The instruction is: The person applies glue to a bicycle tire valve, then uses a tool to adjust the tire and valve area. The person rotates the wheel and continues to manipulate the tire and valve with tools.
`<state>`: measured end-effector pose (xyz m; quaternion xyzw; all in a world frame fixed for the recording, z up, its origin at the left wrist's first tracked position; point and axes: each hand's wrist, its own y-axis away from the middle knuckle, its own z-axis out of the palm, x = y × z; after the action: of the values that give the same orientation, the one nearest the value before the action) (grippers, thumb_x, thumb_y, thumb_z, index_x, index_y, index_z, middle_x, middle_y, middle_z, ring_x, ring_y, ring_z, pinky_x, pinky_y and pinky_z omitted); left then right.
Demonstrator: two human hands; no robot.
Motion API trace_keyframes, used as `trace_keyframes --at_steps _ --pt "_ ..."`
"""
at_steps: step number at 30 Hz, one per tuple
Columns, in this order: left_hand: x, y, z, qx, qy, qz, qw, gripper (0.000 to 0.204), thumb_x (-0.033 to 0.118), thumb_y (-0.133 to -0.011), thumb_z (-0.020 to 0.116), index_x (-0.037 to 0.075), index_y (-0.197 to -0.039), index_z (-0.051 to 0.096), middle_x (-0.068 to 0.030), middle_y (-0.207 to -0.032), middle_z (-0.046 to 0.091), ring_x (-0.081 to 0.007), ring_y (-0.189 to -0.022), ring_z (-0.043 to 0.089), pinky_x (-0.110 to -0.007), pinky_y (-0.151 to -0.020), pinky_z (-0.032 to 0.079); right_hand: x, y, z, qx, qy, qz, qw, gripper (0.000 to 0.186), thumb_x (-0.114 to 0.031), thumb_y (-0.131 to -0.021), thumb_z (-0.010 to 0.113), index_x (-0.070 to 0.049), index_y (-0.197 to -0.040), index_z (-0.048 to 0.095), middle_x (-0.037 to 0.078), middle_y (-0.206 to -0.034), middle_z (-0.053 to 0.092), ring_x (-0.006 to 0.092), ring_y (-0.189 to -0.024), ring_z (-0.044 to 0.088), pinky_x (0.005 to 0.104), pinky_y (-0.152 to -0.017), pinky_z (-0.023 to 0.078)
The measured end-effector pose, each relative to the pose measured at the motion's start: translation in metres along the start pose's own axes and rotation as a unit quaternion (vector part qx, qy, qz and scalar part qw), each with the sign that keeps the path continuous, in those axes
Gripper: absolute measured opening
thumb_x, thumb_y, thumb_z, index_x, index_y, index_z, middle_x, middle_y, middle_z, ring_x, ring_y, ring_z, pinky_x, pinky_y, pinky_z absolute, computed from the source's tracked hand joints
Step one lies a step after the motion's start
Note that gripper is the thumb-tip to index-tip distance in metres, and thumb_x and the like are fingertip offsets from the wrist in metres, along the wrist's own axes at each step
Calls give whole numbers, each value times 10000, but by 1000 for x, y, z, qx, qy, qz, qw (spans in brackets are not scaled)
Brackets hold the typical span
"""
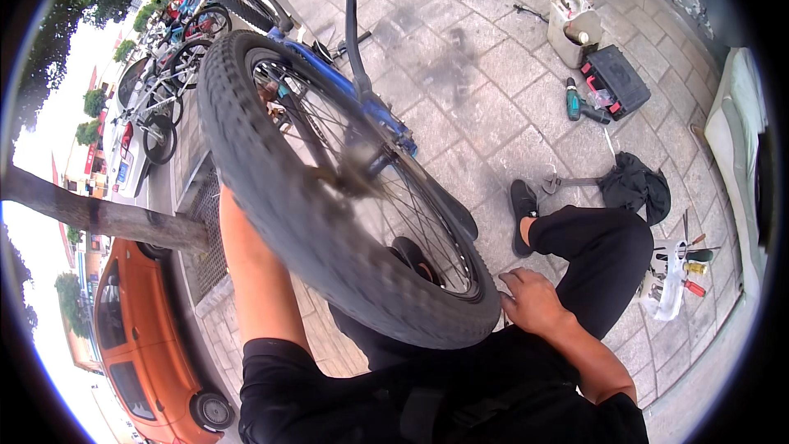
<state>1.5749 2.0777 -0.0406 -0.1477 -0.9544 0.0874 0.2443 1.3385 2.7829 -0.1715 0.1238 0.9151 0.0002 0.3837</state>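
Note:
A large knobby bicycle tire [300, 240] on a spoked wheel fills the middle, slanting toward me, with blue frame parts [374, 108] behind it. The hub area is blurred. My left forearm [259, 279] rises behind the tire, which hides that hand; I cannot make out what it touches. My right hand [534, 302] is beside the lower right of the tire, fingers loosely bent and apart, holding nothing; whether its fingertips touch the rubber is unclear. My black-clad bent leg [600, 255] is just beyond that hand.
On the right pavement lie a drill [575, 100], black case [625, 82], jug [563, 33], wrench [567, 182], dark cloth [633, 189] and hand tools in a white tray [670, 288]. A tree trunk [107, 215], orange car [140, 329] and parked bicycles [164, 103] stand left.

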Motion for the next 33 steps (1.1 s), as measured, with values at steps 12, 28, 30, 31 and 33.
trace_keyframes --at_steps 12,28,30,31,33 --pt "56 13 26 -33 -14 -17 999 474 417 -800 840 5 -1030 791 -233 -954 764 -310 -899 761 -416 -818 593 -16 -3 -18 -5 -14 -6 1000 310 -170 -901 725 5 -1156 707 208 -983 720 424 -885 698 486 -789 564" --pt "83 48 3 -8 29 -43 999 434 395 -798 859 -5 -949 787 -240 -831 737 -344 -765 735 -443 -729 581 -17 -6 -38 -93 -26 49 994 377 -106 -984 658 12 -1342 652 146 -1324 706 266 -1228 651 379 -1076 453" --pt "96 55 -9 -57 32 -68 996 466 366 -805 819 -8 -1078 774 -258 -1097 721 -369 -1041 705 -428 -911 567 -28 -6 -44 -83 -48 55 994 384 -114 -966 686 15 -1326 664 152 -1307 714 271 -1224 656 383 -1079 454" --pt "101 59 -15 -81 33 -81 993 493 352 -808 799 -10 -1142 768 -267 -1230 713 -381 -1178 690 -421 -1002 559 -28 -5 -45 -77 -60 57 994 382 -117 -958 697 15 -1315 671 155 -1298 717 273 -1221 659 387 -1080 455" --pt "96 60 -12 -44 43 -63 996 460 384 -801 843 -22 -1005 774 -252 -975 730 -353 -913 723 -437 -839 572 -27 -5 -43 -69 -81 60 992 373 -121 -945 714 16 -1290 683 161 -1279 724 277 -1212 665 395 -1079 457"
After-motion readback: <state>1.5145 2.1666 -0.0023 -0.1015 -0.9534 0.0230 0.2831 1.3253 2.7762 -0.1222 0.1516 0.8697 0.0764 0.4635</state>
